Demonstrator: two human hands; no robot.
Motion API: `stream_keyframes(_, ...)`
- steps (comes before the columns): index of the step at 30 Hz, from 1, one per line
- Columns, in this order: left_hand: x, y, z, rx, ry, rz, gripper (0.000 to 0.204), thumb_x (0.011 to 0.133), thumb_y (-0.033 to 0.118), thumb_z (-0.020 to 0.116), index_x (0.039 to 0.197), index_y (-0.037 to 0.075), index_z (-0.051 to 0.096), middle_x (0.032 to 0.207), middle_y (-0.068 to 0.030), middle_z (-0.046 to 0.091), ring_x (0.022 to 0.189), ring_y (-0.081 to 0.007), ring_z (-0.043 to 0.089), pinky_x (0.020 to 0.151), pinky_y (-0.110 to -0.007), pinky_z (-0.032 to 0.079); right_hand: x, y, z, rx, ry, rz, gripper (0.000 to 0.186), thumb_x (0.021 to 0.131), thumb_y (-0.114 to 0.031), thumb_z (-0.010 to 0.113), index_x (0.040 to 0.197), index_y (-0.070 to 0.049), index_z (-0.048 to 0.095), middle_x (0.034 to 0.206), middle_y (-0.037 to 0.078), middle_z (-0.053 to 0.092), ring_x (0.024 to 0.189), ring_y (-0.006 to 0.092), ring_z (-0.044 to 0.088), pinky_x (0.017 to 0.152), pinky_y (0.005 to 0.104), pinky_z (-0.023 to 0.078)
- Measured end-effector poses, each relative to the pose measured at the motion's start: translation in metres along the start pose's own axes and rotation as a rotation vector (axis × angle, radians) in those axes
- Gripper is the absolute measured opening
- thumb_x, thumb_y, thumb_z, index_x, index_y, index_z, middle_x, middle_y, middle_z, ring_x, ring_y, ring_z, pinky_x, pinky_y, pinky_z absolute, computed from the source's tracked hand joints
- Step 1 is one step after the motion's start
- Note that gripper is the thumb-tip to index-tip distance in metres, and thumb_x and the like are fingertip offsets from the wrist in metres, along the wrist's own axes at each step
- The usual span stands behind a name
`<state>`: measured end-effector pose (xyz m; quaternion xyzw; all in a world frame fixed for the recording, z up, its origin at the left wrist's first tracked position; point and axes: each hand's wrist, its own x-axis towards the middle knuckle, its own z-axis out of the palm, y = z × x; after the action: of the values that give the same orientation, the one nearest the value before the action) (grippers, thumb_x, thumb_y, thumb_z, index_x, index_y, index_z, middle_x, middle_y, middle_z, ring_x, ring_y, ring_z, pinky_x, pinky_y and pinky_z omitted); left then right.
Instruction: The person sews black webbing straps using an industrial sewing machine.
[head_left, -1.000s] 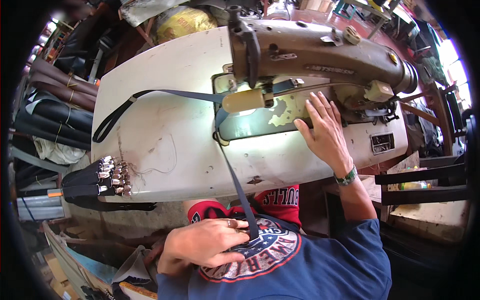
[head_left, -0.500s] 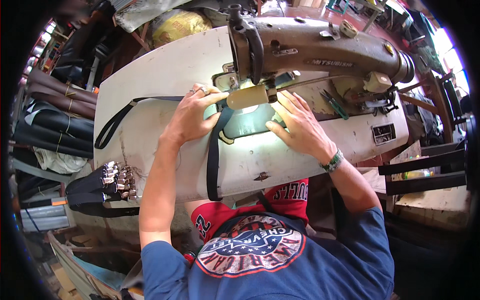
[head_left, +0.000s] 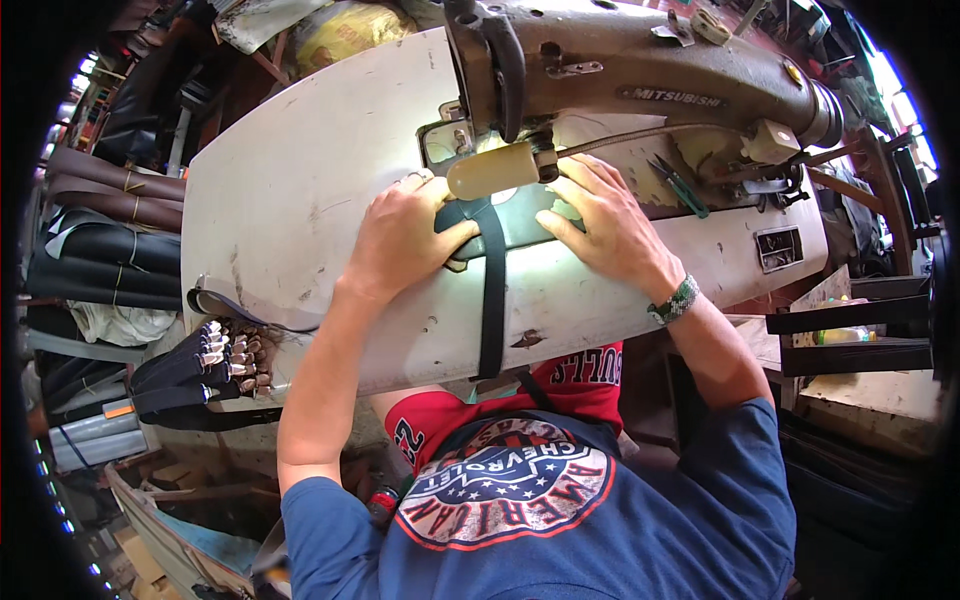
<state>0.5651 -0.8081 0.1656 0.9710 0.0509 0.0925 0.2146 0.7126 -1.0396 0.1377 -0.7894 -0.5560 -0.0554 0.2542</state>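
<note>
Currently: left hand (head_left: pixel 400 238) palm-down, grip unclear | right hand (head_left: pixel 612 222) palm-down, fingers (head_left: pixel 582 184) spread | black strap (head_left: pixel 493 300) between

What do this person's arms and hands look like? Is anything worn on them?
Short dark blue sleeves end above the elbows, leaving both forearms bare. The left hand and right hand are ungloved. A wide green bracelet, seemingly beaded with paler patches, circles the right wrist; a left finger appears ringed.
</note>
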Motion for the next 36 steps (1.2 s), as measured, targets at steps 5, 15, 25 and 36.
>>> stream_keyframes(5, -0.006, 0.017, 0.006, 0.014, -0.006, -0.205, 0.033, 0.085, 0.025, 0.078, 0.103, 0.0, 0.071, 0.097, -0.0215, 0.067, 0.095, -0.0394, 0.065, 0.087, -0.048, 0.051, 0.013, 0.005, 0.0, 0.028, -0.095, -0.026, 0.036, 0.096, -0.022, 0.066, 0.125, 0.0, 0.066, 0.132, 0.017, 0.062, 0.132, 0.0349, 0.052, 0.115, 0.0449, 0.038)
stream_keyframes(15, -0.016, 0.02, 0.021, -0.012, 0.098, -0.229, 0.03, 0.088, 0.022, 0.075, 0.109, 0.001, 0.074, 0.101, -0.02, 0.066, 0.099, -0.0377, 0.064, 0.09, -0.046, 0.05, 0.02, -0.001, 0.011, 0.065, -0.101, -0.143, 0.027, 0.097, -0.02, 0.061, 0.117, -0.004, 0.071, 0.114, 0.018, 0.064, 0.112, 0.0349, 0.057, 0.103, 0.0451, 0.044)
stream_keyframes(25, -0.015, 0.019, 0.024, 0.02, 0.167, -0.186, 0.026, 0.087, 0.025, 0.076, 0.102, 0.004, 0.076, 0.097, -0.0153, 0.067, 0.093, -0.0341, 0.066, 0.083, -0.046, 0.053, 0.019, 0.002, 0.011, 0.055, -0.15, -0.109, 0.032, 0.098, -0.023, 0.059, 0.124, -0.009, 0.071, 0.119, 0.021, 0.063, 0.12, 0.0375, 0.055, 0.113, 0.0477, 0.038)
stream_keyframes(36, -0.012, 0.02, 0.017, 0.068, 0.115, -0.269, 0.028, 0.087, 0.029, 0.076, 0.098, 0.004, 0.077, 0.096, -0.0162, 0.068, 0.091, -0.0348, 0.068, 0.079, -0.047, 0.054, 0.019, 0.001, 0.011, 0.055, -0.17, -0.105, 0.032, 0.098, -0.022, 0.059, 0.125, -0.011, 0.072, 0.121, 0.02, 0.063, 0.122, 0.0365, 0.055, 0.113, 0.047, 0.038)
